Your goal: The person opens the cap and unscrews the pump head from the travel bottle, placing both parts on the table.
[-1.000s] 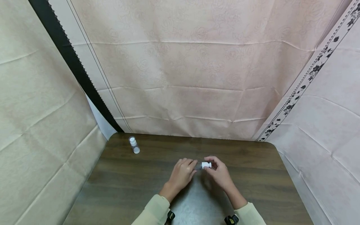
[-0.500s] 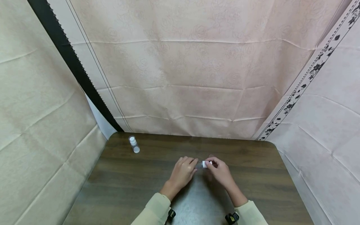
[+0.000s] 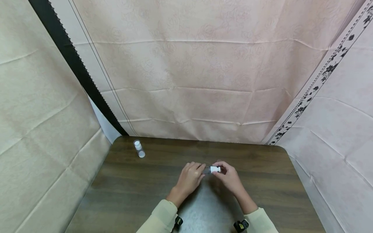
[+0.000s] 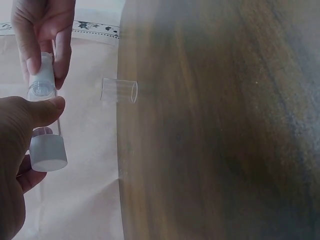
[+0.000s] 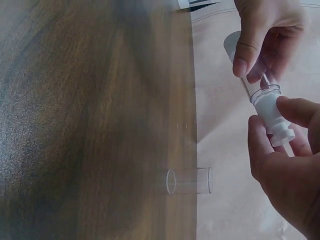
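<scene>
My left hand (image 3: 188, 178) grips the clear body of a small pump bottle (image 4: 48, 152), thumb across it, with its white base sticking out below. At the bottle's other end, my right hand (image 3: 228, 178) pinches the white pump collar (image 5: 270, 111) between thumb and fingers. The bottle is held sideways above the table in the head view. The collar sits at the mouth of the clear body; how tightly it is seated I cannot tell. Beyond the hands, a clear cylindrical cap (image 5: 189, 181) stands apart from the bottle, near the table's far edge.
A second small bottle (image 3: 139, 149) with a white top and white base stands at the far left of the brown wooden table (image 3: 122, 191). Cloth sheets (image 3: 198, 81) hang behind the table and along both sides.
My right thumb moved up over the white collar, then back down to its near side, as the fingers shifted round it. The left hand keeps its hold. The second bottle stays put.
</scene>
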### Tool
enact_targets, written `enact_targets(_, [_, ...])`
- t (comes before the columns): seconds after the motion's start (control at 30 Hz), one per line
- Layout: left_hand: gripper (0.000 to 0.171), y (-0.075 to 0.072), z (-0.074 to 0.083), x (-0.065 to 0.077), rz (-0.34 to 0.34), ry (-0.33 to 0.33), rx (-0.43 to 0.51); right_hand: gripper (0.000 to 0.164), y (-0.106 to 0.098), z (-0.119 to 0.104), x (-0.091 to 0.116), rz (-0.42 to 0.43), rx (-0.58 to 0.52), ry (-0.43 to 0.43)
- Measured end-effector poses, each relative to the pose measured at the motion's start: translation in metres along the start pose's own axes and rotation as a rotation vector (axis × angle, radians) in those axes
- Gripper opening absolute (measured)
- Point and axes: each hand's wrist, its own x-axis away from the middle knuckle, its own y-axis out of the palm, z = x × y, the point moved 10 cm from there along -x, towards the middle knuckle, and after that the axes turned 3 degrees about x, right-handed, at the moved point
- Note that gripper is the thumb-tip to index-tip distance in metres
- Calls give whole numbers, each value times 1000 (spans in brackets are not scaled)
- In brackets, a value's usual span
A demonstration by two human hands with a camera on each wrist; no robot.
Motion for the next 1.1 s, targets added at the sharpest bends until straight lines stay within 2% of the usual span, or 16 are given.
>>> enact_targets(0.33, [37,3,2,2,-3,13,-21,35,2,3,1,-26,-70,-32])
enact_targets(0.57, [40,3,5,1,8,32,-47,31,-1,12,1,33,37,118])
enact_targets(0.73, [39,-1,9,1,38,57,-67,23,0,14,2,13,60,146])
enact_targets(0.9, [40,1,8,1,38,51,-61,21,-1,10,2,-3,40,95])
enact_targets(1.1, [38,1,5,1,29,12,-24,35,0,2,2,1,-25,13])
